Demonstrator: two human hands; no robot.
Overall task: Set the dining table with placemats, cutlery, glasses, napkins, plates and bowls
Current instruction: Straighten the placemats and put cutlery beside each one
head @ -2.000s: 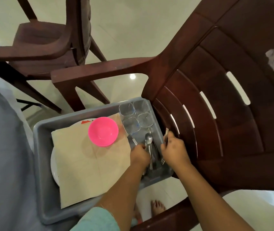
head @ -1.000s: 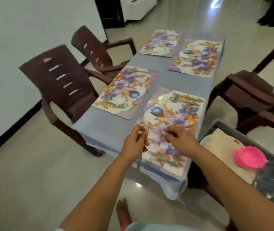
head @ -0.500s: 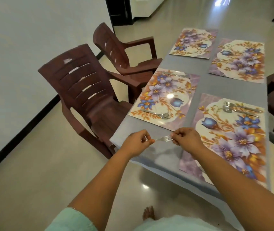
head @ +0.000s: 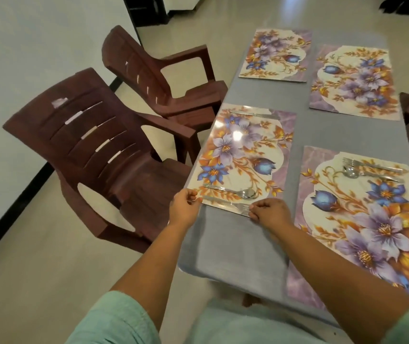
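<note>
The table [head: 327, 135] bore four placemats. On the near-left placemat [head: 243, 155], along its near edge, lay a fork [head: 225, 204], just beside a spoon [head: 233, 192]. The left hand [head: 184, 209] pinched the fork's handle; the right hand [head: 271, 212] pinched its tines.

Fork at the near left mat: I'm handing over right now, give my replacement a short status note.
Left hand and right hand each pinch an end of a fork, lowering it onto the near left mat beside its spoon.
A knife lies at that mat's far edge.
Near right mat: cutlery at its far edge.
The two far mats are bare.
Done: four mats laid, cutlery on two.
Left: release the fork, cutlery for the far mats, then glasses, napkins, plates, bowls.
</note>
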